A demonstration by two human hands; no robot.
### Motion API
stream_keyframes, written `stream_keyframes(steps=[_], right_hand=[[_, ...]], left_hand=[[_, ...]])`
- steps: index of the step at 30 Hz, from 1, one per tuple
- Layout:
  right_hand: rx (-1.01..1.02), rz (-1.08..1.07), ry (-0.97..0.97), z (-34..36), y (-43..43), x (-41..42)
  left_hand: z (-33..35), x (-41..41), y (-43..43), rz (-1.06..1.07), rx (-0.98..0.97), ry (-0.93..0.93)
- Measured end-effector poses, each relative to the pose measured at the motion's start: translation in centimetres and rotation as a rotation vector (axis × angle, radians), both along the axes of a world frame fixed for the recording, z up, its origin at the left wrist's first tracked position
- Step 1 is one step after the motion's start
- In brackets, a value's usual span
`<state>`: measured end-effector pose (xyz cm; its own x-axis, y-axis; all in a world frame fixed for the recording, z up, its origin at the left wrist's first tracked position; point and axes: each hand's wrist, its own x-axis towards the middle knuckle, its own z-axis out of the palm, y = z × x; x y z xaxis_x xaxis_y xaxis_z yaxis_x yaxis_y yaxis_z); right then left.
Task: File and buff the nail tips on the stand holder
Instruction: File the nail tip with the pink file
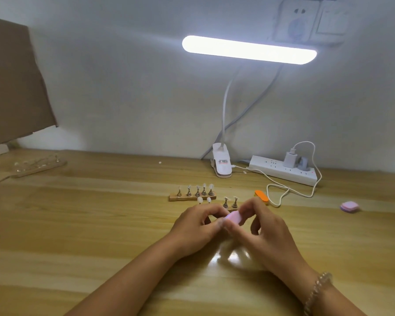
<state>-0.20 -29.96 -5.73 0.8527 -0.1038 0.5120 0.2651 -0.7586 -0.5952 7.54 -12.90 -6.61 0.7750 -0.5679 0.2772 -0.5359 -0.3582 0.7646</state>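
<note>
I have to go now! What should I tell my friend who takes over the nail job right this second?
Right hand pinches the pink buffer block. Left hand is curled at its left end; what it holds is hidden. Far stand holder carries five nail tips; near stand holder shows four, partly behind the hands. Orange file sits right of it. Which tips are finished can't be told; check each.

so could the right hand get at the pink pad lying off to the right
Probably yes: nothing lies between the right hand and that pad, though it pinches another buffer now.
</note>
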Motion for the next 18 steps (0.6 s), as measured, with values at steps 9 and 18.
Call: stream_keyframes(steps=[9, 18], right_hand=[[0.061, -0.007, 0.001, 0.1, -0.2, 0.1], [0.337, -0.093, -0.092, 0.7, -1.3, 0.0]], left_hand=[[-0.1, -0.1, 0.1, -0.017, -0.003, -0.007], [-0.3, -0.2, -0.1, -0.019, -0.077, 0.043]])
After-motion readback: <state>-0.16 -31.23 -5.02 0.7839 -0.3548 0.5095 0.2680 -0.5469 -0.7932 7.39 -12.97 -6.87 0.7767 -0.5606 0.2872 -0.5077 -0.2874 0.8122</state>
